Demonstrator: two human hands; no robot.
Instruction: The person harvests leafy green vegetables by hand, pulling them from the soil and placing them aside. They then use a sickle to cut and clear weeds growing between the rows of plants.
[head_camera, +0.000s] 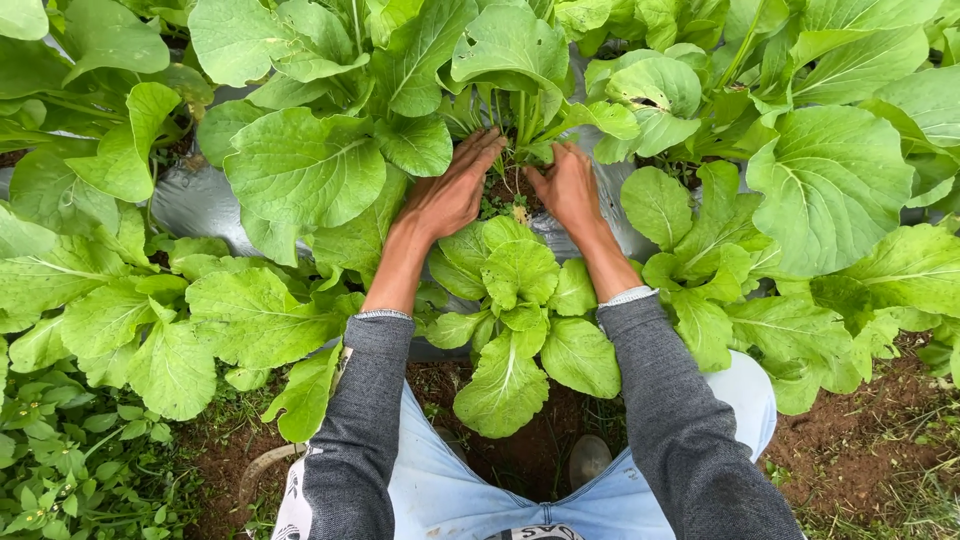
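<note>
Leafy green plants (310, 170) fill nearly the whole bed ahead of me, broad pale-veined leaves overlapping on every side, and the one I am working at sits at the middle top, its stems (520, 125) rising from a hole in the silver plastic mulch (195, 205) that covers the bed. That sheet shows only in patches, mostly at the left, since foliage hides the rest. A smaller plant (520, 310) grows between my forearms, its leaves lying over my wrists' inner sides and blocking my view of the ground beneath. Bare reddish-brown soil (860, 420) lies at the lower right and between my knees, with low weeds (60, 460) at the lower left. My grey sleeves (365, 420) and pale blue jeans (450, 490) close the bottom edge. My left hand (455, 190) lies flat, fingers together and stretched toward the stems' base from the left; my right hand (570, 190) mirrors it from the right, fingers loosely extended, tips at the stems. Neither hand is clamped on anything I can see, and overhanging leaves hide the fingertips partly.
</note>
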